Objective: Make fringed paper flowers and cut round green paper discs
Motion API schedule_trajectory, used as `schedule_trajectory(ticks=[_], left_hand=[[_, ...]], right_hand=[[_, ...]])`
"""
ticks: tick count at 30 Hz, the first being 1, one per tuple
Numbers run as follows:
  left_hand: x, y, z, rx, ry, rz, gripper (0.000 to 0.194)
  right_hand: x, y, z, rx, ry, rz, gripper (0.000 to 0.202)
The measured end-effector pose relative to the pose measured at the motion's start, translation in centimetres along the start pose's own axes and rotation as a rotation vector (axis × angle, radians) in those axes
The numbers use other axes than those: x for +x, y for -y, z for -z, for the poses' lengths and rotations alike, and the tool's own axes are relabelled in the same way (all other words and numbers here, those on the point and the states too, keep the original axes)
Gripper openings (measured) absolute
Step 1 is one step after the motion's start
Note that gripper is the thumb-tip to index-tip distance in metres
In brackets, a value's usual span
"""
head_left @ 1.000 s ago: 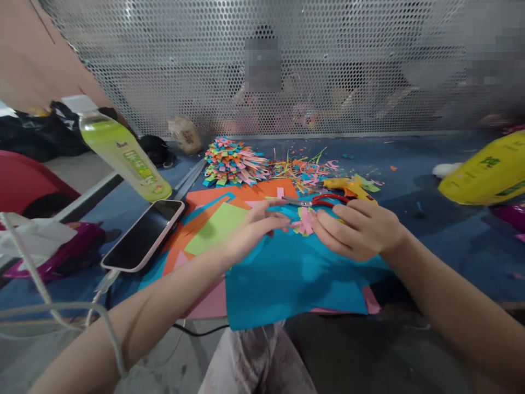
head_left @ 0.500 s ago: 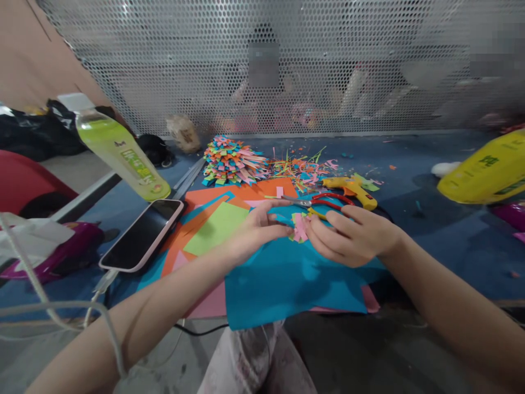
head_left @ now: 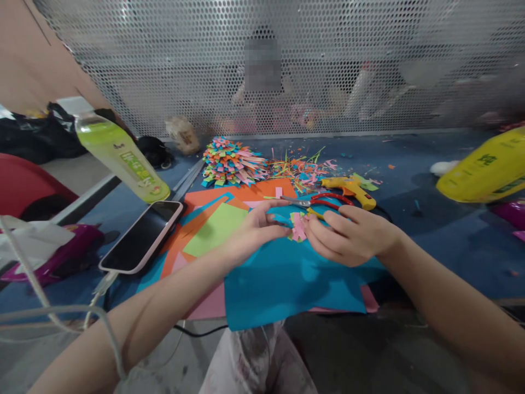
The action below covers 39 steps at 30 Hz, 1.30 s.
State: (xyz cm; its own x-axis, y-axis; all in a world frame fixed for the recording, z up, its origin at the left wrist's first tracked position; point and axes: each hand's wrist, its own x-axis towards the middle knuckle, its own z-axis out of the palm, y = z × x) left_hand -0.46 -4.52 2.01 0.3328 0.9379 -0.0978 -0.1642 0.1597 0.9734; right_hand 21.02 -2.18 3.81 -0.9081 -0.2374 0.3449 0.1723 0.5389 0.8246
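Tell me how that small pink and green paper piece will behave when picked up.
The pink and green paper piece looks small and thin, so it is probably very light. Its narrow cut strips would likely bend under a push, and might crease if pinched hard.

Walled off all along the top by the perforated screen (head_left: 197, 65). Tight at centre, with fringed paper piece (head_left: 298, 227) between left hand (head_left: 258, 227) and right hand (head_left: 348, 235), red-handled scissors (head_left: 302, 202) and yellow glue gun (head_left: 353, 189) crowding just above. Blocked left by phone (head_left: 143, 238) and green bottle (head_left: 121, 150), roped across lower left by white cable (head_left: 107, 323). Open low centre over blue paper (head_left: 295, 284), and at right across the table (head_left: 414, 235), up to yellow package (head_left: 484, 171).
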Motion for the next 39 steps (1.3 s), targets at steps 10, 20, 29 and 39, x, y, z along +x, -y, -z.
schedule_trajectory(ticks=[10, 20, 29, 39], left_hand=[[0.1, 0.1, -0.1, 0.001, -0.004, -0.007, 0.048], [0.3, 0.3, 0.1, -0.01, -0.001, -0.014, 0.049], [1.5, 0.3, 1.6, 0.079, -0.259, -0.305, 0.038], [1.3, 0.5, 1.1, 0.149, -0.14, -0.231, 0.034]], right_hand=[[0.1, 0.2, -0.1, 0.024, -0.014, -0.009, 0.02], [0.2, 0.2, -0.1, 0.12, 0.01, -0.052, 0.02], [-0.7, 0.7, -2.8, 0.916, 0.106, -0.841, 0.014], [-0.7, 0.7, -3.2, 1.323, 0.154, -0.981, 0.019]])
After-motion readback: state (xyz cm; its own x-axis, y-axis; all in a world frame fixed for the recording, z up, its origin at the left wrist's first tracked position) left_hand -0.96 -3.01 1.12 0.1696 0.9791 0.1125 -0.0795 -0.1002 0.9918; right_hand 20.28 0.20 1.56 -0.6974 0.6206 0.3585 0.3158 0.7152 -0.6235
